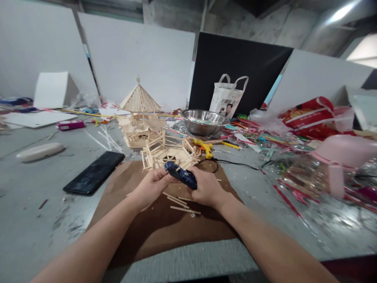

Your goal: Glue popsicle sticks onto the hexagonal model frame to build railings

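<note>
My right hand [206, 184] is wrapped round a dark blue hand tool [184, 177], whose exact kind I cannot make out. Close against the tool's far left end, my left hand [154, 184] is closed in a pinch; what lies between its fingers is hidden. A short pale stub [177, 169] shows against the tool. Below the hands, several thin wooden sticks [185, 210] lie loose on a brown sheet [141, 239]. Just beyond the hands stands an open, railed frame of wooden sticks [173, 153].
A stick-built pavilion [140, 100] with a pointed roof stands behind. A yellow glue gun [204, 147] with black cord lies right of the frame. Nearby are a phone [94, 173], a metal bowl [203, 122], a printed bag [226, 98], a pink-lidded jug [332, 169] and scattered wrappers.
</note>
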Demonstrator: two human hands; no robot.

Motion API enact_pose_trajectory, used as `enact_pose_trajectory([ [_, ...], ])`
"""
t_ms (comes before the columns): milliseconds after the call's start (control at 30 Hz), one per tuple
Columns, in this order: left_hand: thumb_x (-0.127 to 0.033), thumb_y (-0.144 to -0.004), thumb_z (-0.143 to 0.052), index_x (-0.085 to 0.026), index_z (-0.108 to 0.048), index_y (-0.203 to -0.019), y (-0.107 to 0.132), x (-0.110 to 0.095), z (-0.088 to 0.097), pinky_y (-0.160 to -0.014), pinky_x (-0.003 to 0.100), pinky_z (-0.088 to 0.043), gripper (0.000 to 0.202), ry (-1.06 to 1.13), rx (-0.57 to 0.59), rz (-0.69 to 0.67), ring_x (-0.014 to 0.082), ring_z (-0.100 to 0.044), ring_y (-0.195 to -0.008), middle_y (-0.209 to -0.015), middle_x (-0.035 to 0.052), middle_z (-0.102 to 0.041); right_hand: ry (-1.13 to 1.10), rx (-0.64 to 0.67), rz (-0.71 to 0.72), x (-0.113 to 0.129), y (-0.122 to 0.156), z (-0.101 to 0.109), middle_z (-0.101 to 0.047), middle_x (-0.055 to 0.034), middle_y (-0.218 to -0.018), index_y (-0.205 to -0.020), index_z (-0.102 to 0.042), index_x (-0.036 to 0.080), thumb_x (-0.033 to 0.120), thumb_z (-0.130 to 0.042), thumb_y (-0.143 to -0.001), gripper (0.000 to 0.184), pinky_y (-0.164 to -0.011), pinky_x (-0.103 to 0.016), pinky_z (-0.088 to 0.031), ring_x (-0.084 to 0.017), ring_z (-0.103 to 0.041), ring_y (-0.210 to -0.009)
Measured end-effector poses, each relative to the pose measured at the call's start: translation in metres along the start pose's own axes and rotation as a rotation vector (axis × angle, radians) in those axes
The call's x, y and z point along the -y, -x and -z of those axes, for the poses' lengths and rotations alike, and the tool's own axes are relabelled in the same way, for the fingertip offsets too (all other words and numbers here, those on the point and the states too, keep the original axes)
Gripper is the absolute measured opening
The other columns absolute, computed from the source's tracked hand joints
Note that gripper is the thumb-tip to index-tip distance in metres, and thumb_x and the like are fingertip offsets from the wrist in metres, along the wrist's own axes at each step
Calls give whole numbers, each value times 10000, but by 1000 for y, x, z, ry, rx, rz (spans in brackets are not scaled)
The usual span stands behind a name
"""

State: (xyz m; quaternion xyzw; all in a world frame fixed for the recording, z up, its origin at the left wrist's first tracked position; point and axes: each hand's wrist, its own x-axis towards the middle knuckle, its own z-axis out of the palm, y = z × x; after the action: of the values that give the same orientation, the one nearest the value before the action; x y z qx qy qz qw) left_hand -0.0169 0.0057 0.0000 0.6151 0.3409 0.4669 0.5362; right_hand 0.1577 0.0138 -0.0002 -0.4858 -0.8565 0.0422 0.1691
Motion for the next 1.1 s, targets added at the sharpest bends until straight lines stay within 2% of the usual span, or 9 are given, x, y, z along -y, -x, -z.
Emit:
enact_pose_trajectory([
  [67,-379,-706,-538,-129,-606,-639,-1,3,0,-521,184,-372,267,-86,-9,-70,63,-396,-439,-430,-46,-444,16,9,-26,1,0,0,-616,-71,-869,-968,-470,174,240,-486,-636,338,-674,-291,-394,-217,-572,-783],
  [167,-331,-757,-479,-127,-611,-762,-2,12,1,-691,230,-408,243,-216,-63,-144,122,-519,-662,-656,9,-590,28,18,-61,1,-2,0,-618,-75,-862,-984,-466,174,266,-491,-641,356,-662,-299,-392,-227,-573,-775],
  [300,-311,-777,-451,-123,-584,-861,-3,21,3,-701,242,-414,246,-325,-142,-198,153,-531,-759,-780,37,-612,12,-10,-56,-1,-4,-1,-601,-75,-927,-1052,-434,177,244,-497,-630,432,-682,-306,-389,-226,-560,-815],
  [433,-318,-776,-457,-123,-620,-835,-2,23,4,-712,253,-415,261,-374,-86,-189,167,-543,-761,-762,41,-622,-28,-20,4,-4,-4,-2,-571,-83,-1007,-1080,-420,167,221,-502,-610,481,-728,-326,-391,-233,-537,-876],
  [600,-334,-771,-467,-124,-637,-803,-2,20,4,-747,262,-412,272,-271,-39,-158,154,-550,-731,-717,32,-626,-59,-19,15,-5,-3,-2,-564,-90,-1023,-1091,-419,157,200,-500,-603,497,-751,-339,-392,-231,-530,-886],
  [733,-346,-754,-497,-130,-641,-751,0,15,3,-668,223,-415,259,-193,-19,-123,87,-476,-529,-516,-19,-542,-74,-20,19,-5,-3,-2,-562,-94,-1026,-1088,-425,152,187,-504,-597,499,-764,-341,-394,-228,-526,-895],
  [833,-397,-726,-518,-129,-633,-689,0,11,2,-470,178,-347,294,-114,-6,-66,39,-277,-360,-358,-70,-359,-90,-22,34,-6,-3,-2,-560,-95,-1029,-1093,-421,151,184,-507,-597,505,-770,-339,-395,-221,-524,-898],
  [967,-448,-668,-563,-125,-589,-579,1,4,-1,-365,175,-186,336,-8,19,36,25,-185,-340,-334,-82,-269,-104,-16,62,-7,-2,-1,-555,-98,-1036,-1095,-419,141,179,-502,-597,506,-784,-338,-396,-218,-523,-909],
  [1100,-434,-642,-597,-122,-539,-563,3,2,-2,-362,180,-134,327,93,24,129,17,-185,-339,-352,-86,-261,-96,-14,79,-8,-2,-1,-556,-98,-1030,-1097,-415,142,180,-506,-598,509,-780,-337,-398,-216,-522,-905],
])
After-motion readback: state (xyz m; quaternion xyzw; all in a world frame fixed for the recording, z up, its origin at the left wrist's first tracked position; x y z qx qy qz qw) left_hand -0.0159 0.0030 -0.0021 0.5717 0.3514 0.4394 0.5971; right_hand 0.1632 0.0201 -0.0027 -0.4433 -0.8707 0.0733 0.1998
